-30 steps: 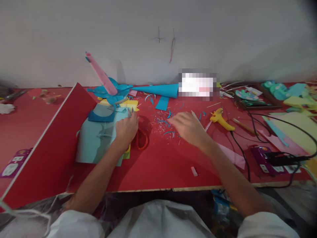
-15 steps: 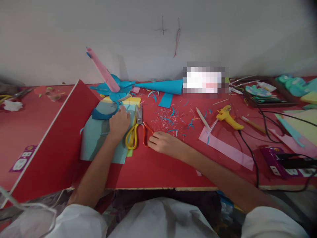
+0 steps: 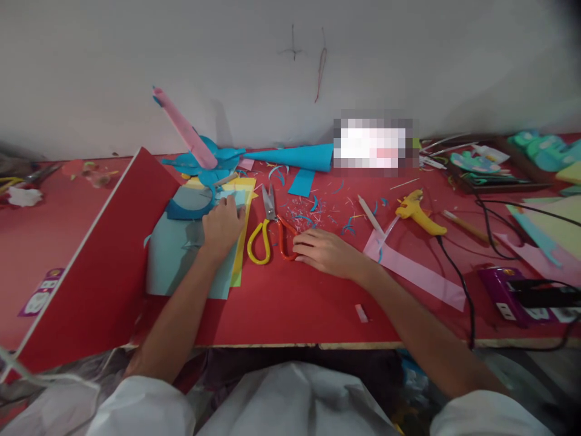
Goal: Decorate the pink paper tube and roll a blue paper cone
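My left hand (image 3: 223, 225) rests on the stacked sheets of light blue paper (image 3: 202, 275), near their upper right corner. Its fingers are slightly bent and a little apart, with nothing visibly held. Scissors (image 3: 270, 212) with one yellow and one red handle lie on the red table, blades parted and pointing away. My right hand (image 3: 323, 253) has its fingers closed on the red handle. Yellow paper (image 3: 242, 242) shows from under the light blue sheets. A dark blue paper piece (image 3: 186, 209) lies on the sheets, left of my left hand.
A red board (image 3: 104, 266) leans at the left. Behind are a blue paper cone (image 3: 295, 158) and a pink paper tube (image 3: 184, 128). Paper scraps lie mid-table. A yellow glue gun (image 3: 420, 213), its cord, a pink strip (image 3: 422, 280) and a purple box (image 3: 499, 290) are at right.
My right hand has moved the scissors to the right, away from the paper stack, uncovering more yellow paper. My left hand has stayed on the light blue paper.
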A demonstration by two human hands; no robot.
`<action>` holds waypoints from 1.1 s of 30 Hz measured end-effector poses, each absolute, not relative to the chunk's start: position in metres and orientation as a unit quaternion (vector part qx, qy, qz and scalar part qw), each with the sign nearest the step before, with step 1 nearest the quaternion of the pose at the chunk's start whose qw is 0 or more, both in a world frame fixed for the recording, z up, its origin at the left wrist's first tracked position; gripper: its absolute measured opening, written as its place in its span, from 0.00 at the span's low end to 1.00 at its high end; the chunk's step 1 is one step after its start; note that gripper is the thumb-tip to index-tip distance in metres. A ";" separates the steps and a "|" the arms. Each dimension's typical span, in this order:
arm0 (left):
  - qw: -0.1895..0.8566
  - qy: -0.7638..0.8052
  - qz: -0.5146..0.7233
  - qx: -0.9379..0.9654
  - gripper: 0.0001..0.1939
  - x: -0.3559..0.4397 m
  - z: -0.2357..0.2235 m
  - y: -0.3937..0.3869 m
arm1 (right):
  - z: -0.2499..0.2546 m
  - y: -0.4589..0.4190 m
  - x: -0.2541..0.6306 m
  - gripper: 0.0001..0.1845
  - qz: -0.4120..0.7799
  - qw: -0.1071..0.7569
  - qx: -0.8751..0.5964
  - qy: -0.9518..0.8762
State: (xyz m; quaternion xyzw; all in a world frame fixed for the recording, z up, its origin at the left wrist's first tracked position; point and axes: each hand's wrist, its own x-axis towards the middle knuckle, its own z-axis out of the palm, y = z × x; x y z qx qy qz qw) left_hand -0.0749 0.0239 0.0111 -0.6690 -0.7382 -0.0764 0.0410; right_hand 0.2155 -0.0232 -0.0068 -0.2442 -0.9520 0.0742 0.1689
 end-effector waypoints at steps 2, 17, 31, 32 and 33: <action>0.036 -0.736 -0.081 -0.671 0.21 -0.072 0.011 0.027 | -0.007 -0.024 0.215 0.12 0.079 0.169 -0.244 -0.952; -0.081 -0.556 -0.571 -0.598 0.18 -0.070 0.031 0.029 | 0.001 -0.031 0.211 0.15 0.233 0.326 -0.307 -0.863; -0.333 -0.327 -0.405 -0.786 0.12 0.003 0.008 -0.025 | -0.018 -0.020 0.198 0.24 0.452 0.541 -0.459 -0.541; -0.281 -0.334 -0.381 -0.815 0.13 0.001 0.007 -0.023 | -0.020 -0.017 0.204 0.23 0.427 0.542 -0.479 -0.543; -0.216 -0.344 -0.347 -0.846 0.14 -0.001 0.006 -0.020 | -0.021 -0.013 0.210 0.22 0.407 0.548 -0.493 -0.539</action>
